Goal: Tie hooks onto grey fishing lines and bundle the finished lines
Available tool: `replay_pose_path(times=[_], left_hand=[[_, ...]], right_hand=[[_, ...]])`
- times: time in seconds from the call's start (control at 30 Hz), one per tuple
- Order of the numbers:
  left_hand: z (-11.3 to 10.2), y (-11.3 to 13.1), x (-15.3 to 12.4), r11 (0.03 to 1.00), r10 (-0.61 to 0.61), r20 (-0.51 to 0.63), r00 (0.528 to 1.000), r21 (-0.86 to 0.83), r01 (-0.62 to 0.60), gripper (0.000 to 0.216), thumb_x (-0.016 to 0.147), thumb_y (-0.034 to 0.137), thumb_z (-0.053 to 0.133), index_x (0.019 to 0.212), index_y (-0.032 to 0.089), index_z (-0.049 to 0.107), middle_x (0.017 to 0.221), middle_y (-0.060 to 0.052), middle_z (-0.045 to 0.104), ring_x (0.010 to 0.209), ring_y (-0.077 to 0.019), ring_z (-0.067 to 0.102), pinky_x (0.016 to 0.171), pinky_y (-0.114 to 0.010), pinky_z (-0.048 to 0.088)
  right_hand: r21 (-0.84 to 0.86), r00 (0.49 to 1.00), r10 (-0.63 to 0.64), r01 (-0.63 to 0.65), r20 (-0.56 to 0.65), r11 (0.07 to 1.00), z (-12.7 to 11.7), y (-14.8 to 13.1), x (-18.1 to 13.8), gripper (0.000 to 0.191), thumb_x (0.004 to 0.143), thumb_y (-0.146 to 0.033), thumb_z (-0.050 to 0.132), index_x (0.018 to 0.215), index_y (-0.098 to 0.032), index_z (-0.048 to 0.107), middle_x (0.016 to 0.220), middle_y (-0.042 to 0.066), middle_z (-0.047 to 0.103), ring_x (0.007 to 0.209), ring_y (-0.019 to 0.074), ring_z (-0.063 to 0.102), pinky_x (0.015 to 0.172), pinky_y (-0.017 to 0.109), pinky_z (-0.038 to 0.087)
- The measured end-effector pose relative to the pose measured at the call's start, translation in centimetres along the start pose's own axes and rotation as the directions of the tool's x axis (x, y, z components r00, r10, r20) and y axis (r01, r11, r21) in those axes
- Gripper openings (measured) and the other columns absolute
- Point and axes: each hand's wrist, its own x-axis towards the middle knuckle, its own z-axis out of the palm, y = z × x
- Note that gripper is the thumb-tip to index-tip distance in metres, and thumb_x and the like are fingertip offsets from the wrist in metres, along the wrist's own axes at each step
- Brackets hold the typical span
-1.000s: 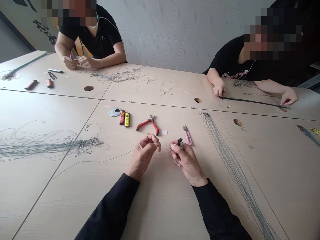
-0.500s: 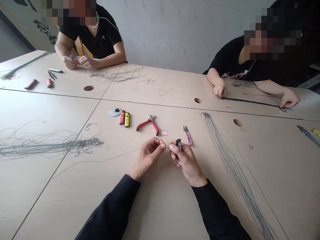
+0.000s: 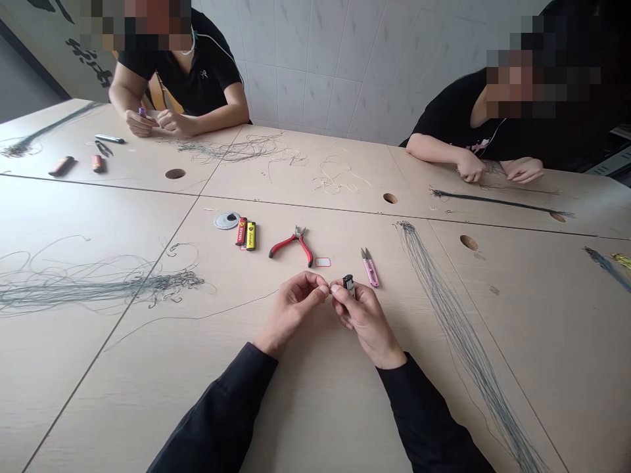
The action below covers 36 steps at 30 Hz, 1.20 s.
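Note:
My left hand (image 3: 299,301) is closed in a pinch on a thin dark cord (image 3: 217,313), which trails away left over the table. Fingertip to fingertip with it, my right hand (image 3: 367,315) is closed around a lighter (image 3: 349,286) with a black top. The right thumb and forefinger meet at the cord's end, but what lies between them is too small to make out. Just beyond my hands are red-handled pliers (image 3: 292,244), opened in a V, and pink thread snips (image 3: 369,268).
A red lighter (image 3: 241,231) and a yellow lighter (image 3: 251,236) lie by a round metal cover (image 3: 227,221). Cord bundles lie left (image 3: 167,284) and right (image 3: 458,335). Two people sit opposite; a dark cord bundle (image 3: 493,198) lies before the right-hand person.
My right fingertips have come slightly closer to my left ones, and the lighter has shifted a little left. The person at right has let go of the dark bundle and drawn both hands back.

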Motion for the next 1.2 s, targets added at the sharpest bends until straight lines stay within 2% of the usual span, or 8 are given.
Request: replay_pose_path(times=[0.37, 0.53, 0.73, 0.87, 0.97, 1.2], left_hand=[[-0.2, -0.6, 0.2, 0.999, 0.010, 0.006, 1.000, 0.037, -0.011, 0.027, 0.083, 0.041, 0.072, 0.082, 0.016, 0.060, 0.072, -0.002, 0.063, 0.067, -0.0129, 0.057, 0.065, -0.025, 0.042], [-0.3, -1.1, 0.3, 0.998, 0.024, 0.073, 0.997, 0.059, -0.028, 0.026, 0.089, 0.041, 0.063, 0.085, 0.017, 0.056, 0.074, -0.003, 0.064, 0.072, -0.0150, 0.060, 0.068, -0.026, 0.044], [-0.2, -1.3, 0.2, 0.974, 0.056, -0.018, 0.998, 0.221, -0.050, 0.023, 0.089, 0.038, 0.062, 0.084, 0.017, 0.056, 0.074, 0.001, 0.055, 0.065, -0.0103, 0.047, 0.060, -0.023, 0.037], [0.0, -1.1, 0.1, 0.902, 0.137, -0.048, 0.989, 0.418, -0.104, 0.013, 0.088, 0.029, 0.059, 0.082, 0.017, 0.058, 0.074, 0.001, 0.057, 0.066, -0.0110, 0.047, 0.063, -0.024, 0.038], [0.0, -0.9, -0.1, 0.812, 0.230, -0.018, 0.973, 0.555, -0.182, 0.006, 0.086, 0.021, 0.059, 0.081, 0.018, 0.059, 0.074, 0.001, 0.059, 0.066, -0.0110, 0.049, 0.065, -0.024, 0.039], [-0.5, -1.5, 0.1, 0.688, 0.317, 0.089, 0.944, 0.664, -0.293, 0.004, 0.086, 0.017, 0.056, 0.083, 0.019, 0.057, 0.075, 0.003, 0.060, 0.067, -0.0098, 0.052, 0.065, -0.022, 0.042]], right_hand=[[-0.076, 1.000, 0.004, -0.004, 0.003, 0.997, 0.0, 0.2, 0.2, 0.040, 0.083, -0.056, 0.067, 0.078, -0.018, 0.057, 0.059, -0.004, 0.047, 0.046, 0.0073, 0.033, 0.040, 0.021, 0.022], [-0.108, 1.000, 0.002, -0.003, -0.009, 0.994, 0.0, 0.2, 0.1, 0.039, 0.084, -0.056, 0.066, 0.079, -0.018, 0.058, 0.059, -0.004, 0.047, 0.047, 0.0081, 0.034, 0.040, 0.022, 0.022], [-0.208, 0.994, -0.091, 0.078, -0.053, 0.975, -0.5, 0.2, 0.1, 0.033, 0.089, -0.051, 0.061, 0.085, -0.019, 0.062, 0.063, -0.003, 0.050, 0.050, 0.0091, 0.035, 0.044, 0.022, 0.026], [-0.329, 0.990, -0.137, 0.118, -0.034, 0.937, -0.7, -0.1, 0.1, 0.028, 0.091, -0.046, 0.061, 0.084, -0.018, 0.062, 0.062, -0.003, 0.049, 0.054, 0.0104, 0.040, 0.050, 0.023, 0.032], [-0.386, 0.989, -0.149, 0.135, -0.006, 0.913, -0.9, -0.3, 0.2, 0.026, 0.092, -0.041, 0.059, 0.080, -0.018, 0.060, 0.061, -0.003, 0.050, 0.057, 0.0116, 0.043, 0.055, 0.024, 0.035], [-0.396, 0.993, -0.117, 0.120, 0.032, 0.910, -1.0, -0.1, 0.1, 0.023, 0.090, -0.034, 0.058, 0.074, -0.019, 0.054, 0.060, -0.004, 0.049, 0.057, 0.0117, 0.041, 0.056, 0.024, 0.034]])
